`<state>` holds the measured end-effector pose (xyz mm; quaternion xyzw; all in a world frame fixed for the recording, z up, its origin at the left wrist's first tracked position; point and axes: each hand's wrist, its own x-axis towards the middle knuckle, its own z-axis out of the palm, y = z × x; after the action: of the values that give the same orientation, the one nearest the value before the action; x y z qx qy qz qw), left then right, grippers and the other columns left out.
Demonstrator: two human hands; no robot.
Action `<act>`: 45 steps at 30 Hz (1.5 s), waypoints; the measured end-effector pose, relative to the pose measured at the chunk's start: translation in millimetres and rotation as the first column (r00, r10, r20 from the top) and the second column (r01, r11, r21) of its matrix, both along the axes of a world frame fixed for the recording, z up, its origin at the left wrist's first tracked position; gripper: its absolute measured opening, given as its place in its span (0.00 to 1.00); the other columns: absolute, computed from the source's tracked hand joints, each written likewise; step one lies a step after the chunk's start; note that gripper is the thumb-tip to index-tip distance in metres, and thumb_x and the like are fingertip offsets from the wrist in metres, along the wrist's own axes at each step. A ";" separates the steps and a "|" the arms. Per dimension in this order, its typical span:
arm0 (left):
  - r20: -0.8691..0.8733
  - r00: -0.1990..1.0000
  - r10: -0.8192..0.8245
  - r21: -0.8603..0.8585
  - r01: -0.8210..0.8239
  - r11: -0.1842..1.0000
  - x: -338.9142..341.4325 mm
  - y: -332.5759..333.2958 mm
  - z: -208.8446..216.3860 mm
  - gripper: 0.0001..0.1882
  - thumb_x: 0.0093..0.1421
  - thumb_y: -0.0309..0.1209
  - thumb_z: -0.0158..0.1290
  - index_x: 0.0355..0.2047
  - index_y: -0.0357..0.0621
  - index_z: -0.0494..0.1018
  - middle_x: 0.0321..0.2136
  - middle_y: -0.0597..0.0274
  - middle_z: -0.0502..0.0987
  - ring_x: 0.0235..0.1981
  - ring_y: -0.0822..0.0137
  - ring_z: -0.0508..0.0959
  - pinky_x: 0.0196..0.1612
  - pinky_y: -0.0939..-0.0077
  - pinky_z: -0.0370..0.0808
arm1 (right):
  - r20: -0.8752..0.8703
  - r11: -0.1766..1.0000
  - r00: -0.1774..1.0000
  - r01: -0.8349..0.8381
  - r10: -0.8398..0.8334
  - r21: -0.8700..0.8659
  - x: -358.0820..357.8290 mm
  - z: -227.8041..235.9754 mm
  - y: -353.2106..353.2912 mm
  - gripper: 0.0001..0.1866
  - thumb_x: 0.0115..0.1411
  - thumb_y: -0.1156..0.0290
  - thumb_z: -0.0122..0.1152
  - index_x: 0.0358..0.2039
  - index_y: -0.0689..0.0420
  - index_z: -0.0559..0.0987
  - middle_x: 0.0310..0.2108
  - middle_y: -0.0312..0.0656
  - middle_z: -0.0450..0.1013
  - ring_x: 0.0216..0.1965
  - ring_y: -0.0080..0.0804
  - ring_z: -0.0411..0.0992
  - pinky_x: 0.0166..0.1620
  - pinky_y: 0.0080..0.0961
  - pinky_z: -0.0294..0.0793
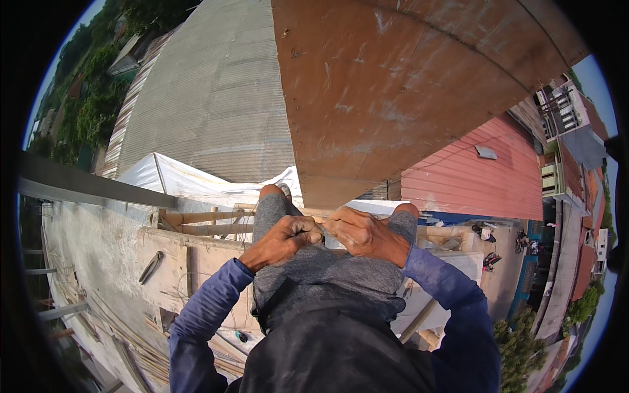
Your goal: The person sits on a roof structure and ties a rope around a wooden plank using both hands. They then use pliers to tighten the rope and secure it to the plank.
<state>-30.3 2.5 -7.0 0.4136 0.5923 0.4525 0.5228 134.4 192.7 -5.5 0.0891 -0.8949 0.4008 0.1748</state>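
Note:
Both hands meet above my lap, over my grey shorts [314, 272]. My left hand [286, 239] is closed, its thumb and fingers pressed together near the tips of the other hand. Beside it, my right hand [367, 234] is also closed, with fingers curled inward. Something small and greyish shows between them, but its kind is too hidden to tell. Off to the left, a pair of long-handled pincers [151, 267] lies on a pale board. Just beyond my hands stands a large brown panel [393, 98], scuffed with white marks.
Wooden poles [206, 217] and a grey metal beam [98, 186] are at the left. White sheeting [196, 175] edges a grey corrugated roof [216, 98]. A red roof [475, 173] spreads beyond on the right. Far below, long timber strips [134, 350] lie at lower left.

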 end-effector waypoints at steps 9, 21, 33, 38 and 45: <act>-0.463 0.875 0.141 0.176 -0.065 0.982 13.3 8.3 15.3 0.05 0.57 0.22 0.58 0.34 0.39 0.81 0.26 0.56 0.77 0.27 0.59 0.77 0.32 0.62 0.72 | 0.408 0.970 0.912 0.062 0.040 -0.235 -1.5 13.3 7.9 0.13 0.65 0.67 0.66 0.34 0.66 0.80 0.30 0.45 0.76 0.29 0.35 0.75 0.32 0.34 0.76; -0.165 0.982 0.094 -0.030 -0.101 0.994 -9.0 9.1 14.2 0.12 0.63 0.27 0.58 0.24 0.36 0.70 0.20 0.68 0.64 0.26 0.74 0.64 0.29 0.73 0.63 | 0.048 0.938 0.971 0.211 -0.233 0.275 12.6 2.9 -18.6 0.21 0.62 0.72 0.66 0.55 0.65 0.77 0.28 0.45 0.74 0.27 0.39 0.77 0.27 0.35 0.79; -0.834 0.526 0.166 0.267 0.122 0.956 10.5 6.4 8.8 0.12 0.40 0.30 0.57 0.28 0.43 0.80 0.30 0.56 0.76 0.40 0.49 0.76 0.36 0.54 0.75 | 0.723 0.524 0.588 0.513 0.362 -0.680 -10.5 13.2 -5.1 0.11 0.67 0.72 0.60 0.28 0.64 0.77 0.21 0.39 0.70 0.19 0.26 0.69 0.23 0.31 0.67; -0.423 0.902 0.090 0.087 -0.059 0.994 -4.3 5.9 6.9 0.06 0.49 0.30 0.59 0.26 0.40 0.80 0.21 0.50 0.80 0.25 0.51 0.80 0.30 0.56 0.73 | 0.660 0.379 0.658 0.543 0.362 -0.749 -22.6 4.9 -4.3 0.13 0.68 0.70 0.61 0.27 0.64 0.77 0.19 0.35 0.68 0.18 0.20 0.66 0.21 0.25 0.64; -0.006 0.993 0.120 0.097 -0.119 0.988 -16.9 9.2 -7.5 0.03 0.45 0.26 0.58 0.21 0.40 0.79 0.18 0.66 0.76 0.21 0.70 0.73 0.25 0.66 0.68 | 0.623 0.637 0.775 0.533 -0.106 -0.556 -32.0 4.9 -28.5 0.13 0.68 0.69 0.62 0.27 0.63 0.77 0.19 0.35 0.68 0.18 0.19 0.65 0.21 0.24 0.63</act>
<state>-47.3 11.7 -14.5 0.4051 0.5965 0.5085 0.4706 102.4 164.2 -0.7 -0.2682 -0.6819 0.6805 0.0093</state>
